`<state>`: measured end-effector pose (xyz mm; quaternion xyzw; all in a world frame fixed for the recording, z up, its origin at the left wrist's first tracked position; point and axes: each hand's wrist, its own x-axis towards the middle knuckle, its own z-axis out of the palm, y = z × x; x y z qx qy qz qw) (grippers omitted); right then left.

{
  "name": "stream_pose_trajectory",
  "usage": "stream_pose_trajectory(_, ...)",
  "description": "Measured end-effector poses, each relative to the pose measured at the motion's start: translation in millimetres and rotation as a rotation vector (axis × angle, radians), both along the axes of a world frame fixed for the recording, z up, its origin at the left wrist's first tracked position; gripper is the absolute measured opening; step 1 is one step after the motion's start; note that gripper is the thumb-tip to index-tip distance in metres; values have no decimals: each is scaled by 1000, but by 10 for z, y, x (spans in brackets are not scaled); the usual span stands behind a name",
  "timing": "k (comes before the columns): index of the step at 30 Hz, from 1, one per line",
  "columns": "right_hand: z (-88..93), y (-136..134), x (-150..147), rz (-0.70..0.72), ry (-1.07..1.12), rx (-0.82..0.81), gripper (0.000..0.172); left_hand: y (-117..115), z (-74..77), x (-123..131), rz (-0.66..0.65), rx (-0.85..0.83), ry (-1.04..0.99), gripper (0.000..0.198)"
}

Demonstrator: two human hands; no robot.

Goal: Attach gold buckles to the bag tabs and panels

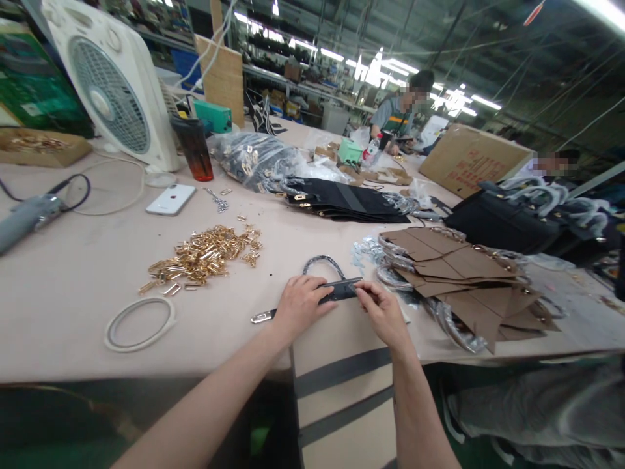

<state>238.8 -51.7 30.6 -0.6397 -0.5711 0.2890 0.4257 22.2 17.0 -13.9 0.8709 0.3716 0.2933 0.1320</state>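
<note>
Left hand (303,306) closed over a flat black strap (342,290); right hand (383,312) pinches the strap's other end between thumb and fingers. Polished metal tip (261,317) protrudes beyond the left hand. Glossy dark curved handle (322,264) arcs just behind. Gold-toned metal fittings (202,254) lie heaped on the matte pale table (73,326); stiff brown kraft-paper panels (454,273) overlap at right.

Head-worn view looks forward and down across the worktable (73,326), close above the left hand (303,306) and right hand (385,314).
</note>
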Motion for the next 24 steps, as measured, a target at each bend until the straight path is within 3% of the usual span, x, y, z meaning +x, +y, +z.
stream_pose_trajectory(9, -8, 40, 44, -53, 22, -34, 33, 109, -62, -62, -23, -70, -75, 43)
stream_pose_trajectory(13, -24, -15, 42, -82, 41, -34, 35, 64, -62, -267, -85, -36, -163, 58)
stream_pose_trajectory(17, -25, -72, 28, -88, 31, -19, 33, -109, -39, -523, -19, -46, -221, 50)
stream_pose_trajectory(24, 6, -74, -496, 107, 78, -94, 35, -244, -93, -598, 93, -161, -274, 44)
